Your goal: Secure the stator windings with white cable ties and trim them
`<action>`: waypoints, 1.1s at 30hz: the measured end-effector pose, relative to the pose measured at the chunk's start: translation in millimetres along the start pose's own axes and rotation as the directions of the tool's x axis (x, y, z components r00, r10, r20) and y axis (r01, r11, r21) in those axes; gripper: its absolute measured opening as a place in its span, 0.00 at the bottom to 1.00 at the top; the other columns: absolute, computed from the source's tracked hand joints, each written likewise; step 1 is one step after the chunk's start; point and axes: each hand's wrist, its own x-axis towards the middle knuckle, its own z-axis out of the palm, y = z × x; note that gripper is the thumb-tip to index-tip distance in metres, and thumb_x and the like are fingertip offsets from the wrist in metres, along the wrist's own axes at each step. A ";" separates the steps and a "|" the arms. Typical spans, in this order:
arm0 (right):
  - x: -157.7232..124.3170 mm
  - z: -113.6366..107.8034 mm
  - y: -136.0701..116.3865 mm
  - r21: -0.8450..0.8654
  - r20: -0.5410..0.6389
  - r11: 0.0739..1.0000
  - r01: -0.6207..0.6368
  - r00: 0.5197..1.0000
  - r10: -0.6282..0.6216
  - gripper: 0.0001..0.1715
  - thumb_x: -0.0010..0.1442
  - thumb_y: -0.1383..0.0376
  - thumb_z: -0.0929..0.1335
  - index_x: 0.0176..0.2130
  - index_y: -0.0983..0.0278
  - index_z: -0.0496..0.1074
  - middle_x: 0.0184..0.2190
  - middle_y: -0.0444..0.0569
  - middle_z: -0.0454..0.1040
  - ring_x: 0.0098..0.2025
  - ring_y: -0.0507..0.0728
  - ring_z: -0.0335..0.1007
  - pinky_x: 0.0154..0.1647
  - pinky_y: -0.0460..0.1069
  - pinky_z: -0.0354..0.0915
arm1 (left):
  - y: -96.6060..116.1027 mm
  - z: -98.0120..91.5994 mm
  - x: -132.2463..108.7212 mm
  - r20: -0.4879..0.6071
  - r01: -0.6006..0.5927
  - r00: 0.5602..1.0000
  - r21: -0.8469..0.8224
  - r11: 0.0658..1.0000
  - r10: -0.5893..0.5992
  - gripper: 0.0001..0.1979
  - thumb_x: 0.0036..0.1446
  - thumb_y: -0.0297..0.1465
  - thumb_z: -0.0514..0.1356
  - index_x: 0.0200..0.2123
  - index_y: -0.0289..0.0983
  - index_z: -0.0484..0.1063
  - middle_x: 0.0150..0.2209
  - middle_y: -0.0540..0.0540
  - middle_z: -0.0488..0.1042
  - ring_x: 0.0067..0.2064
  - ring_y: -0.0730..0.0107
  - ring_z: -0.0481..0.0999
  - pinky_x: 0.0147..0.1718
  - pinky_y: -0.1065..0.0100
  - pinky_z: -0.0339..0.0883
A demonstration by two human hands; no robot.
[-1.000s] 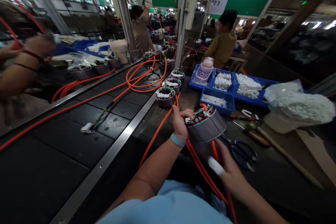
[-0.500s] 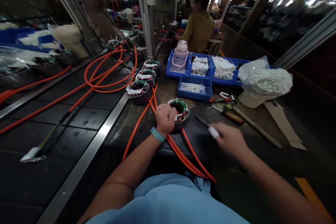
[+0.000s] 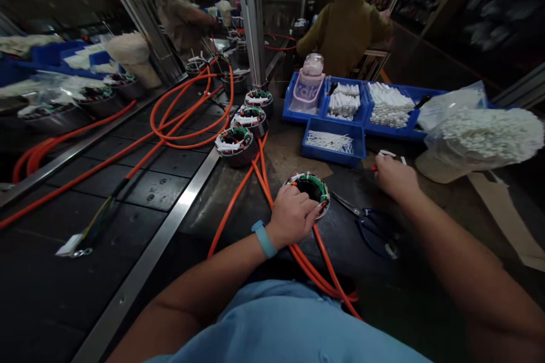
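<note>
A ring-shaped wound coil part (image 3: 324, 204) stands on the dark bench (image 3: 272, 261), with orange cables running from it toward my body. My left hand (image 3: 293, 212), with a teal wristband, is closed on the near left rim of this part. To the right, my right hand (image 3: 397, 177) is closed around the red-handled tool (image 3: 373, 168), most of which is hidden. Between the hands lie dark blue-handled scissors (image 3: 370, 229), blades toward the coil part. Behind my right hand a small blue tray (image 3: 334, 142) holds thin white strips.
Three more coil parts (image 3: 236, 147) line the bench's left edge beside a metal rail (image 3: 183, 198). Looped orange cable (image 3: 159, 133) lies on the left surface. Blue bins (image 3: 366, 105), a bottle (image 3: 309, 88) and a bag of white pieces (image 3: 489, 136) stand behind. Two people work beyond.
My right hand has let go of the scissors, which now lie on the bench, and moved up and away to the red-handled tool. The view has shifted, and my left hand remains at the coil part.
</note>
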 end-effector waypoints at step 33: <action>-60.8 -41.6 -120.2 0.800 -0.401 0.497 0.336 0.916 0.027 0.09 0.56 0.61 0.66 0.35 0.63 0.72 0.32 0.47 0.74 0.34 0.55 0.70 0.37 0.49 0.66 | -14.6 -38.5 -58.4 0.494 0.499 0.866 -0.836 0.228 -0.082 0.16 0.57 0.41 0.57 0.41 0.35 0.70 0.37 0.46 0.70 0.39 0.69 0.67 0.42 0.69 0.60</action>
